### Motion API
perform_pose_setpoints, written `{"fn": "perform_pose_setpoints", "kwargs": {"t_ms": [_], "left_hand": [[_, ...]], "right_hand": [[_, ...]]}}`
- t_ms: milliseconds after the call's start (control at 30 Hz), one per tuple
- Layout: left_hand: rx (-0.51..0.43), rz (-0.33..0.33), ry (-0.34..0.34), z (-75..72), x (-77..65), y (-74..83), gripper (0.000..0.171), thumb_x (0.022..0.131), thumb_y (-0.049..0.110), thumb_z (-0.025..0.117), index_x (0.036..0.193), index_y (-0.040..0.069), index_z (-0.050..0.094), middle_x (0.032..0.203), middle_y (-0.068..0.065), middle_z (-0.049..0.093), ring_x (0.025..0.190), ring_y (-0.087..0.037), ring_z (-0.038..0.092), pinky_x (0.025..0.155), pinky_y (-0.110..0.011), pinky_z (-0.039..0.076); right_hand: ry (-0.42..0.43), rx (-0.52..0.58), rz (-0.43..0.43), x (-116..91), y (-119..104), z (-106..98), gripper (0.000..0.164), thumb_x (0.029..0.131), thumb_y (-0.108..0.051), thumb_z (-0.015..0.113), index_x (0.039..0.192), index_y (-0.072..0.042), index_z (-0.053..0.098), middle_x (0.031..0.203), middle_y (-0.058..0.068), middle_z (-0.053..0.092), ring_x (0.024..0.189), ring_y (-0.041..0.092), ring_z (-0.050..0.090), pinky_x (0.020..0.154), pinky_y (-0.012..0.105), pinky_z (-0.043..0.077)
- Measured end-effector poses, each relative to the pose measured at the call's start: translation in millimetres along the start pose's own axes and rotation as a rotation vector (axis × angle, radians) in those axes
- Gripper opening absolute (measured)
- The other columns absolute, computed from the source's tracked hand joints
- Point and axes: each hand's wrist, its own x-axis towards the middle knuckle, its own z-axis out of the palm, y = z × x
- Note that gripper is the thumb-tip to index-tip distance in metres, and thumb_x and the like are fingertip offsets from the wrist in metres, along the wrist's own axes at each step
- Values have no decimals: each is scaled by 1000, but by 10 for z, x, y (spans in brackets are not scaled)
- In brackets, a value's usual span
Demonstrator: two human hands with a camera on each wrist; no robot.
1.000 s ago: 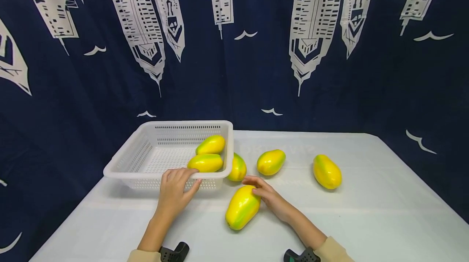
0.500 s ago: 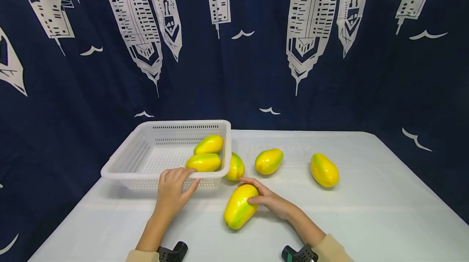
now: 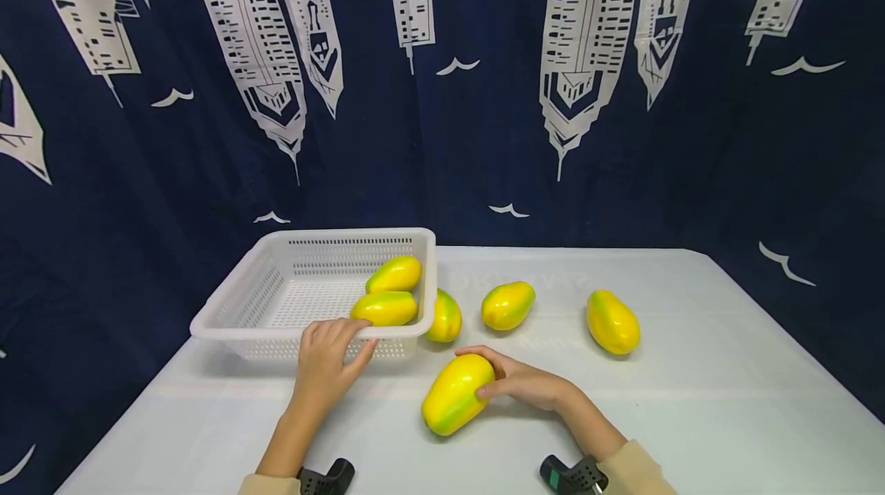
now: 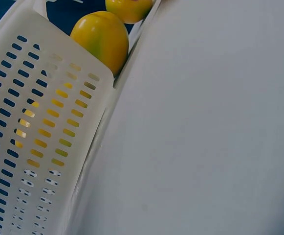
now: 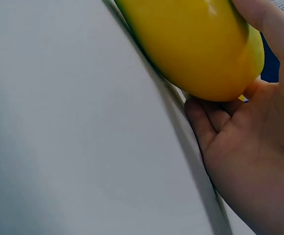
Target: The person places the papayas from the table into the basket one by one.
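In the head view my left hand (image 3: 329,357) grips the front rim of a white perforated basket (image 3: 238,330), near its right corner. Two yellow-green papayas lie inside at the right end: a rear papaya (image 3: 394,274) and a front papaya (image 3: 384,308). My right hand (image 3: 528,385) holds another papaya (image 3: 456,395) on the table in front, thumb on the near side and fingers round its far end. The right wrist view shows this papaya (image 5: 195,44) against the thumb and fingers. Only an edge of the left hand's fingers shows in the left wrist view, beside the basket wall (image 4: 49,107).
Just right of the basket sits a papaya (image 3: 445,317), partly hidden by the basket's corner. Farther right on the white table (image 3: 719,372) lie a papaya (image 3: 508,305) and another papaya (image 3: 613,323). A dark blue patterned cloth (image 3: 429,149) hangs behind the table.
My right hand has shifted slightly right and nearer, turning the held papaya's far end a little to the right. My left hand and the basket stay in place.
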Motion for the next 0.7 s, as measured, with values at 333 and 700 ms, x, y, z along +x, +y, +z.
{"fn": "perform_pose_setpoints", "kwargs": {"t_ms": [333, 700], "left_hand": [[2, 10, 10, 5, -21, -7, 28, 76, 31, 63, 97, 14, 63, 88, -1, 65, 85, -22, 57, 85, -39, 31], [-10, -7, -1, -3, -28, 6, 27, 76, 31, 64, 99, 16, 63, 90, 1, 65, 87, -21, 56, 86, -38, 30]], "right_hand": [[-45, -12, 24, -99, -69, -61, 62, 77, -14, 66, 129, -14, 31, 127, 9, 42, 114, 19, 40, 99, 37, 27], [-45, -69, 52, -149, -165, -46, 62, 75, -14, 67, 126, -13, 32, 122, 9, 47, 108, 18, 45, 95, 35, 31]]}}
